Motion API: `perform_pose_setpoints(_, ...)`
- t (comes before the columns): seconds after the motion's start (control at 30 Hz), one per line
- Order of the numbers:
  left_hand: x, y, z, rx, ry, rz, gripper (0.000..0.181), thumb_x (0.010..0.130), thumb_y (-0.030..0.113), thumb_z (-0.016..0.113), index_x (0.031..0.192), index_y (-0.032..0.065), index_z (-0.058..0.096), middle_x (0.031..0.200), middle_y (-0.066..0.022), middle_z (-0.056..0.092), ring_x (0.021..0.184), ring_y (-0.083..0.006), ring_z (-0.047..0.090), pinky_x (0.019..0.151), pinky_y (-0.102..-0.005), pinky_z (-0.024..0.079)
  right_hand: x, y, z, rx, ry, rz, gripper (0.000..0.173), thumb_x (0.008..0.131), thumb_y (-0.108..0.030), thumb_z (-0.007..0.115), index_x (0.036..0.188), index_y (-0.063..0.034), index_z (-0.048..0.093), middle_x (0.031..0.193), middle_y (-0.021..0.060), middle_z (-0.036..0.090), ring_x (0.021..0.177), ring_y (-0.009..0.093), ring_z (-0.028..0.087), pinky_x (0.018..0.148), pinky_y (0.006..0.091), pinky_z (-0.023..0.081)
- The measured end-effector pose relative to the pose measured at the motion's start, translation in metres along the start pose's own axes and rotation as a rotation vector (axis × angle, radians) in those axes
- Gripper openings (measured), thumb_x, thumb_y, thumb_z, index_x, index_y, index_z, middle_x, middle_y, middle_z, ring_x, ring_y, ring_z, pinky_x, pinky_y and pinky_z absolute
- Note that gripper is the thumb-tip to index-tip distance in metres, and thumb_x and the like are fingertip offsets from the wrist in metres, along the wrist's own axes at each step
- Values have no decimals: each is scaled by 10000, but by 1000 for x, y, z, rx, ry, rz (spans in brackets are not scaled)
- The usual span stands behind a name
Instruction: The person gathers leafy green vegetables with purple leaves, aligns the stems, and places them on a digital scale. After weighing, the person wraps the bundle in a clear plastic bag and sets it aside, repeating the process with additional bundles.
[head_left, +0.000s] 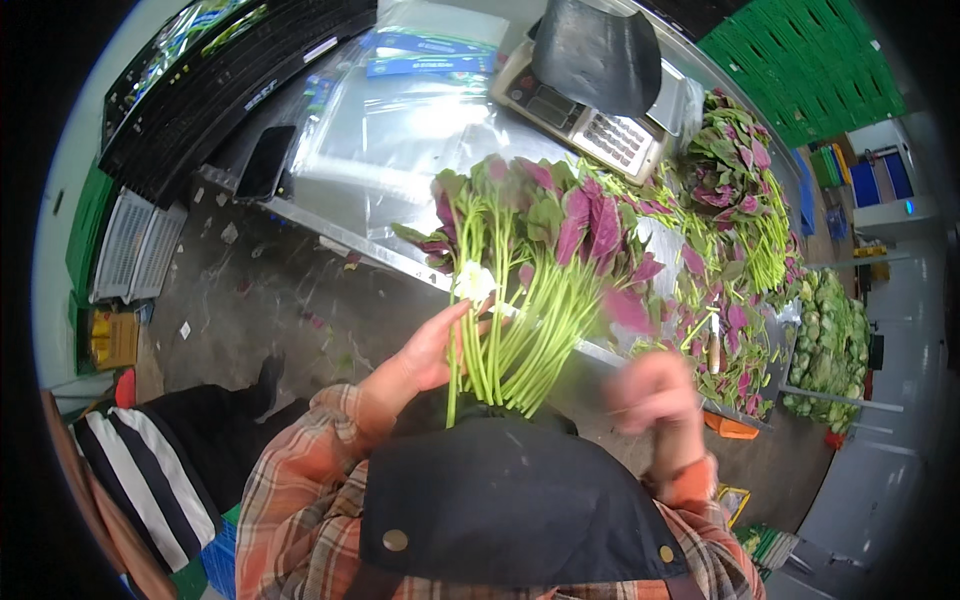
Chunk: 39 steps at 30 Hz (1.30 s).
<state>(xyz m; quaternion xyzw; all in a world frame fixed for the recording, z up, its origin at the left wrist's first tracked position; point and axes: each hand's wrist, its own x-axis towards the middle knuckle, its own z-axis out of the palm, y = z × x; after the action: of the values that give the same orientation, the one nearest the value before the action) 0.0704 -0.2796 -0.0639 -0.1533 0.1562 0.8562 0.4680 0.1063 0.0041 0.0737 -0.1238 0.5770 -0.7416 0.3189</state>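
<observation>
A bunch of red-green amaranth (540, 330) is upright in front of me, its leaves over the metal table's edge and its pale green stems near my dark apron. My left hand (439, 345) grips the stems from the left, with something bright white at the fingertips. My right hand (652, 390) is blurred, to the right of the bunch; its fingers look curled, and whether they hold anything is unclear. A purple leaf (628, 309) is blurred just above it. A knife with a wooden handle (715, 352) lies among loose leaves on the table at the right.
A weighing scale (585, 120) with a dark curved pan stands at the back. Clear plastic bags (427, 112) and a phone (266, 161) lie left of it. More amaranth (727, 165) is piled on the right, beyond it green vegetables (829, 345). Black crates (225, 82) stand at the upper left.
</observation>
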Motion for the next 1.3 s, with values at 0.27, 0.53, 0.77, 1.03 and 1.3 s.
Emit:
perform_pose_setpoints(0.27, 9, -10, 9, 246, 209, -44, 459, 847, 310, 606, 1173, 0, 514, 1090, -93, 595, 962, -180, 587, 841, -313, 479, -51, 127, -12, 225, 622, 572, 544, 911, -369, 474, 1320, -26, 371, 1211, 149, 524, 1078, 210, 519, 939, 341, 389)
perform_pose_setpoints(0.53, 20, -36, 30, 536, 89, 157, 394, 841, 165, 608, 1169, -24, 497, 1116, -117, 577, 1028, -203, 559, 859, -324, 460, 37, 107, 58, 141, 808, -33, 325, 897, -172, 538, 1154, 17, 478, 1071, 95, 573, 983, 157, 535, 847, 299, 447)
perform_pose_setpoints(0.77, 1, -38, 2, 66, 249, -56, 452, 896, 267, 498, 1237, -19, 422, 1203, -162, 518, 1089, -267, 531, 885, -399, 452, 19, 139, 43, 948, 769, 238, 333, 899, -158, 535, 1170, 28, 483, 1112, 104, 562, 980, 174, 559, 851, 302, 475)
perform_pose_setpoints(1.03, 17, -37, 18, 429, 139, -124, 406, 866, 215, 574, 1197, -9, 506, 1024, -95, 612, 881, -148, 588, 774, -277, 490, 35, 151, 40, 834, 715, 330, 272, 835, -129, 625, 1082, -23, 583, 917, 36, 608, 782, 126, 567, 703, 264, 494)
perform_pose_setpoints(1.3, 18, -48, 14, 427, 315, -8, 314, 839, 115, 590, 1117, -15, 523, 960, -136, 635, 835, -218, 626, 756, -332, 508, 28, 157, 45, 486, 779, 181, 139, 832, -95, 615, 923, 4, 581, 865, 69, 616, 769, 127, 587, 667, 251, 489)
